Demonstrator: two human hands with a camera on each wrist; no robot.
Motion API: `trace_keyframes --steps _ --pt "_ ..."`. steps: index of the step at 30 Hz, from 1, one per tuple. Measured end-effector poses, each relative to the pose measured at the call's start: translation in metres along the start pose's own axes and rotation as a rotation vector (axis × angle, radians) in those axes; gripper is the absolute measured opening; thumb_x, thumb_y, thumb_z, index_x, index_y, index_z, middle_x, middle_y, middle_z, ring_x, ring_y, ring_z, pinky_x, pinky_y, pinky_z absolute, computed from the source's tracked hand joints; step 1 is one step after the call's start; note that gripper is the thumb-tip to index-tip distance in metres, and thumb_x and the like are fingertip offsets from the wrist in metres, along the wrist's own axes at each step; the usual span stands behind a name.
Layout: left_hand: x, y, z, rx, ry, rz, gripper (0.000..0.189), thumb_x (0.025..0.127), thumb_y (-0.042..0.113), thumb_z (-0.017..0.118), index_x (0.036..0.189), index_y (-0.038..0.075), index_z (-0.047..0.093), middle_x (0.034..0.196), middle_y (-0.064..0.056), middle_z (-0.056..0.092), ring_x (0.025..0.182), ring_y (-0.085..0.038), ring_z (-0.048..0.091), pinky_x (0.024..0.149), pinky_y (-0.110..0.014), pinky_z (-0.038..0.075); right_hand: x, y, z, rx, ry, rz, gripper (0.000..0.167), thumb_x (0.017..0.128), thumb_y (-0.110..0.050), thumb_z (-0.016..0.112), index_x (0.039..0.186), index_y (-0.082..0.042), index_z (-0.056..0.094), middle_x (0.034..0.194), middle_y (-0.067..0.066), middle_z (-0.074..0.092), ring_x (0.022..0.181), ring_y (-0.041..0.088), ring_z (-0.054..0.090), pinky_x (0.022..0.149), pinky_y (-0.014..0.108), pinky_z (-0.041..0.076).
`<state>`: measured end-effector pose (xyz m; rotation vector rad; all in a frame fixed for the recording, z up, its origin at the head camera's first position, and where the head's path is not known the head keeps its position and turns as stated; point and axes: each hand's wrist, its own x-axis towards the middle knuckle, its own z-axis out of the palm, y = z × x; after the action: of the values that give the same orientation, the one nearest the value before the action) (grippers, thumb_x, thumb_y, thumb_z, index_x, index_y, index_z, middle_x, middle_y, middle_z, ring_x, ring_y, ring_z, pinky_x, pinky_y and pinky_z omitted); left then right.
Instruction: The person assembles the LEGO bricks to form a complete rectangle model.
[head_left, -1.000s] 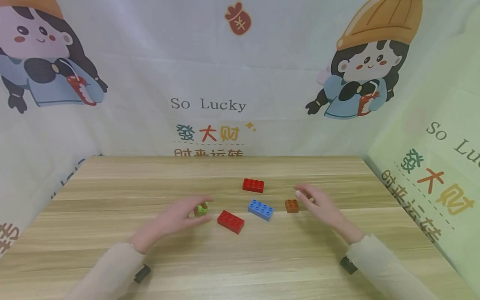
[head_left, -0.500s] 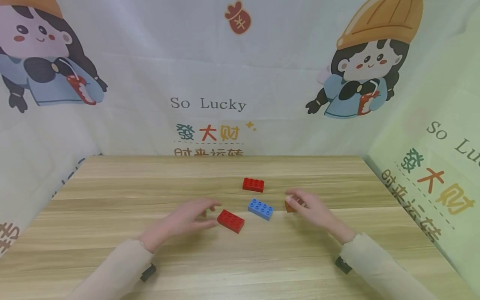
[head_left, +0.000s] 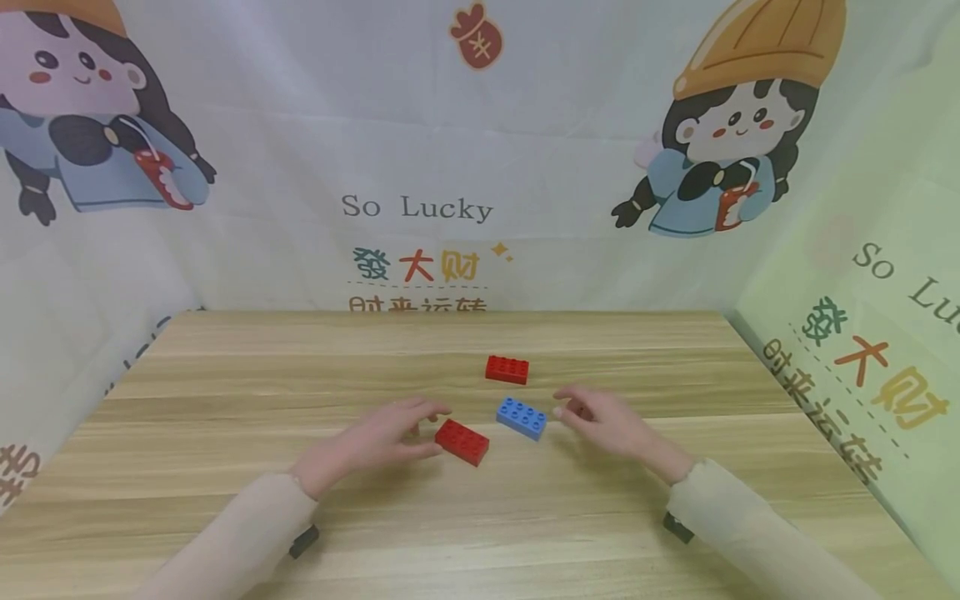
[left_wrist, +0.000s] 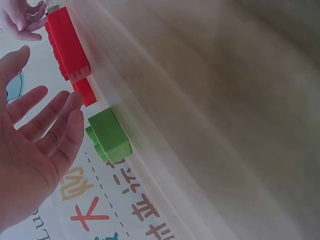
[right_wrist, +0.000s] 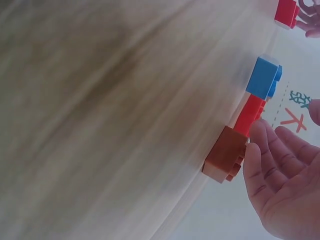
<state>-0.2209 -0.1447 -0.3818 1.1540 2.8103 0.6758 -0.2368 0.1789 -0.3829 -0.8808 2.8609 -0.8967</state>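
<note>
My left hand [head_left: 378,437] hovers at the left end of the nearer red toy brick [head_left: 462,442], fingers spread and nothing held. A green brick [left_wrist: 110,135] stands by its fingers in the left wrist view; in the head view that hand hides it. Just right of the blue brick [head_left: 521,418] is my right hand [head_left: 611,423], its fingers loosely bent and its palm bare. The right wrist view has an orange-brown brick [right_wrist: 226,154] close to its fingertips, hidden in the head view. A second red brick [head_left: 507,369] lies farther back.
Bare wooden tabletop [head_left: 480,533] surrounds the bricks. A white printed cloth [head_left: 420,150] hangs behind the table and along both sides. Under each sleeve shows a small black object [head_left: 303,542].
Both hands have moved inward, the left rightward to the red brick and the right leftward toward the blue one. They now cover the green and orange-brown bricks in the head view.
</note>
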Motion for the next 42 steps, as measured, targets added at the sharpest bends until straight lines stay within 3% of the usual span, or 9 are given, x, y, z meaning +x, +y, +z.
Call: trace_keyframes --steps 12,20,27,37,42 --pt "0.005 0.000 0.005 0.014 -0.048 -0.077 0.052 0.081 0.028 0.064 0.125 0.010 0.046 0.119 -0.004 0.049 0.086 -0.014 0.053 0.075 -0.032 0.044 0.007 -0.004 0.008 -0.059 -0.038 0.056 0.041 0.087 -0.032 0.055 0.117 -0.005 0.052 0.092 0.001 0.060 0.081 0.013 0.055 0.070 0.031 0.044" --pt "0.012 0.000 0.007 0.053 -0.068 -0.063 0.054 0.079 0.025 0.067 0.126 0.010 0.046 0.119 -0.004 0.049 0.085 -0.013 0.049 0.077 -0.032 0.043 0.010 -0.010 0.010 -0.128 -0.067 0.104 0.047 0.080 -0.032 0.063 0.118 -0.007 0.052 0.098 0.005 0.060 0.087 0.017 0.056 0.072 0.033 0.045" --pt "0.016 -0.001 0.011 0.047 -0.094 -0.063 0.053 0.079 0.022 0.067 0.126 0.009 0.045 0.116 -0.003 0.049 0.084 -0.012 0.046 0.075 -0.029 0.043 0.014 -0.010 0.015 -0.222 -0.074 0.056 0.052 0.075 -0.033 0.068 0.116 -0.006 0.053 0.095 0.005 0.061 0.084 0.017 0.056 0.071 0.033 0.044" --pt "0.024 0.000 0.014 0.039 -0.103 -0.071 0.053 0.078 0.016 0.067 0.126 0.008 0.045 0.123 -0.007 0.047 0.103 -0.017 0.046 0.086 -0.032 0.040 0.018 -0.013 0.018 -0.278 -0.081 0.022 0.054 0.072 -0.030 0.071 0.116 -0.005 0.053 0.093 0.006 0.061 0.081 0.016 0.057 0.070 0.031 0.045" --pt "0.025 0.001 0.015 0.028 -0.107 -0.079 0.052 0.078 0.012 0.066 0.126 0.008 0.046 0.120 -0.008 0.049 0.098 -0.016 0.048 0.083 -0.032 0.041 0.020 -0.012 0.020 -0.285 -0.085 0.000 0.054 0.072 -0.030 0.071 0.116 -0.004 0.053 0.092 0.005 0.061 0.082 0.015 0.057 0.071 0.031 0.044"
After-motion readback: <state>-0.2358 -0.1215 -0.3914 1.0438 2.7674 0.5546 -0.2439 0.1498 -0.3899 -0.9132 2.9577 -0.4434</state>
